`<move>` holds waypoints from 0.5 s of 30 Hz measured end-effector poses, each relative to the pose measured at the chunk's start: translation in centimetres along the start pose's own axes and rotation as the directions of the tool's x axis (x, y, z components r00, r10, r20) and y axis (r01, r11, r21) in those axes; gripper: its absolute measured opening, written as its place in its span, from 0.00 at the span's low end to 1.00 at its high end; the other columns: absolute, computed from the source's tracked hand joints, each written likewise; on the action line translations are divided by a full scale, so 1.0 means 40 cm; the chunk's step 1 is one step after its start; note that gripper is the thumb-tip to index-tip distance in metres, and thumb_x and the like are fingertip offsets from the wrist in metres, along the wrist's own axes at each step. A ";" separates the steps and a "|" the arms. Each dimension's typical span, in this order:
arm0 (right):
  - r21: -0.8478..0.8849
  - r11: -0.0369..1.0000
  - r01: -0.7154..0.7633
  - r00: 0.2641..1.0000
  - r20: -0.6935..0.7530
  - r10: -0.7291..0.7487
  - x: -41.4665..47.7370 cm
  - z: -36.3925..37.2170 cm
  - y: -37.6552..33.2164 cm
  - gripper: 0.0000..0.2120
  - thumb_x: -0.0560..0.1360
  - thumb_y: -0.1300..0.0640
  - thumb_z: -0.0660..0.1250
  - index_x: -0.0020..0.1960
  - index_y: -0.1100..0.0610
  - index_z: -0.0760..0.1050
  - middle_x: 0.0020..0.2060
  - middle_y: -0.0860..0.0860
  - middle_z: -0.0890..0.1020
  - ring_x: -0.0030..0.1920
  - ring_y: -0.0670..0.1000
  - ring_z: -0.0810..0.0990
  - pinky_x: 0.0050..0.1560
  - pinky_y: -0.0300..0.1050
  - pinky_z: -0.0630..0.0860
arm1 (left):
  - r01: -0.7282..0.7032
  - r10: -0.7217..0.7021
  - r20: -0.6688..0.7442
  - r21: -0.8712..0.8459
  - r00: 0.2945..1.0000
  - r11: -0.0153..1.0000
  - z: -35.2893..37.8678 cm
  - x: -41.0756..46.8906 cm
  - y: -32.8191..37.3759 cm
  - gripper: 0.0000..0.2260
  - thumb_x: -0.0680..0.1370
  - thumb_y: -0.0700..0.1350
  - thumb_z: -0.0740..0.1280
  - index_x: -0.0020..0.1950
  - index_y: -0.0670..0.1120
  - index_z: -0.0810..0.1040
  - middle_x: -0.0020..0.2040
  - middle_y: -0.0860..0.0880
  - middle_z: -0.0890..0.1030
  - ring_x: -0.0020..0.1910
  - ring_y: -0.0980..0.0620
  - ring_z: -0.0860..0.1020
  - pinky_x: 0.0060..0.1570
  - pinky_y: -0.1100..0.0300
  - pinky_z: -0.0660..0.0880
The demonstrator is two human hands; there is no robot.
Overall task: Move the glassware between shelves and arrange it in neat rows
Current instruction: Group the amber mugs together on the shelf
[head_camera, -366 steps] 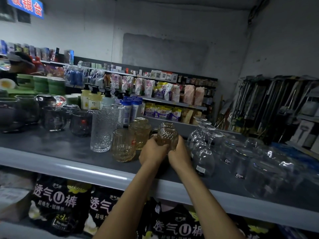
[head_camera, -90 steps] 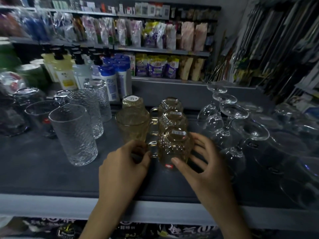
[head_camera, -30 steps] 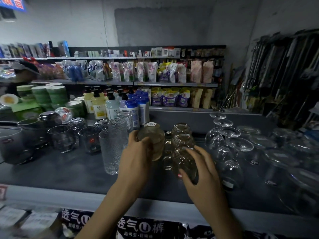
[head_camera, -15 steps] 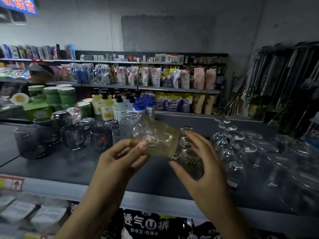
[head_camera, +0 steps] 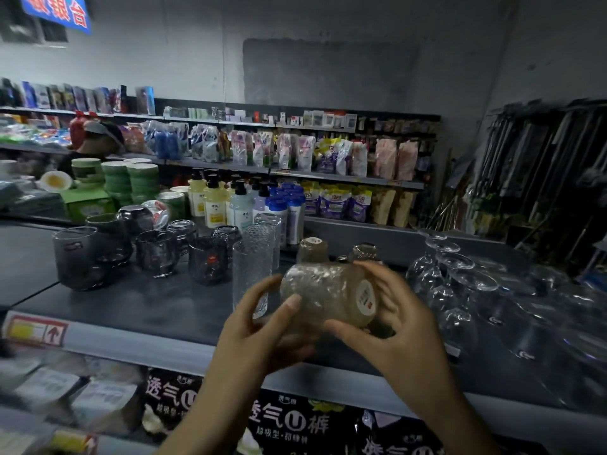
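Observation:
An amber textured glass cup (head_camera: 323, 295) lies on its side in the air above the grey shelf (head_camera: 138, 303), its stickered base facing right. My left hand (head_camera: 262, 326) grips it from below at its left end, and my right hand (head_camera: 391, 320) wraps around the base end. Behind it, two more amber glasses (head_camera: 312, 249) stand upside down on the shelf. Tall clear textured tumblers (head_camera: 251, 274) stand just left of my hands. Upturned wine glasses (head_camera: 455, 284) form a row at the right.
Dark smoked glass cups (head_camera: 157, 252) stand in a group at the shelf's left. Soap bottles (head_camera: 213, 205) and green stacked lids sit behind. Large clear glasses (head_camera: 538, 310) crowd the far right. Packaged goods fill the shelf below the front edge (head_camera: 131, 343).
The amber cup came up off the shelf in my left hand and tipped sideways; my right hand left the standing amber glasses and took hold of its base end.

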State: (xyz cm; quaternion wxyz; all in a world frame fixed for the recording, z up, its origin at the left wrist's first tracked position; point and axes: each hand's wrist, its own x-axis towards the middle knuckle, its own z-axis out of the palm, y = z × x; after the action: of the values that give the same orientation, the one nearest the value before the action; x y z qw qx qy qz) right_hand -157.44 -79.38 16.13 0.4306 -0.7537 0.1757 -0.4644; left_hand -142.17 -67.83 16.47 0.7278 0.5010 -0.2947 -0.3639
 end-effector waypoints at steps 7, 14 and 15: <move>-0.070 0.998 -0.008 0.998 0.055 0.012 0.085 -0.038 -0.026 0.29 0.58 0.50 0.84 0.57 0.43 0.80 0.53 0.42 0.85 0.54 0.45 0.85 0.54 0.44 0.84 | -0.445 0.475 0.215 0.775 0.853 0.448 -0.014 0.034 -0.075 0.37 0.74 0.47 0.78 0.75 0.68 0.63 0.67 0.65 0.71 0.58 0.62 0.77 0.55 0.61 0.79; -0.354 0.935 -0.005 0.971 0.222 0.089 0.200 -0.041 -0.002 0.32 0.59 0.48 0.87 0.60 0.46 0.80 0.54 0.42 0.83 0.52 0.37 0.82 0.50 0.30 0.78 | -0.338 0.477 0.106 0.836 0.872 0.432 0.027 0.107 -0.108 0.38 0.72 0.60 0.77 0.77 0.57 0.63 0.70 0.57 0.71 0.65 0.53 0.76 0.58 0.56 0.78; -0.386 0.922 -0.012 0.962 0.247 0.116 0.221 -0.035 0.008 0.33 0.59 0.46 0.87 0.61 0.47 0.80 0.54 0.42 0.83 0.52 0.38 0.82 0.51 0.31 0.79 | -0.305 0.466 0.089 0.859 0.880 0.412 0.028 0.119 -0.110 0.39 0.72 0.62 0.76 0.78 0.58 0.62 0.70 0.56 0.73 0.65 0.52 0.76 0.56 0.53 0.79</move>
State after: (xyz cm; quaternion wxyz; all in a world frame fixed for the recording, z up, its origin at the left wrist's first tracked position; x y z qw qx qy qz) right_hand -154.11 -86.13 21.01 0.3104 -0.8720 0.2282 -0.3021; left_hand -141.42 -73.36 12.98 0.4706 0.7383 -0.4807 0.0491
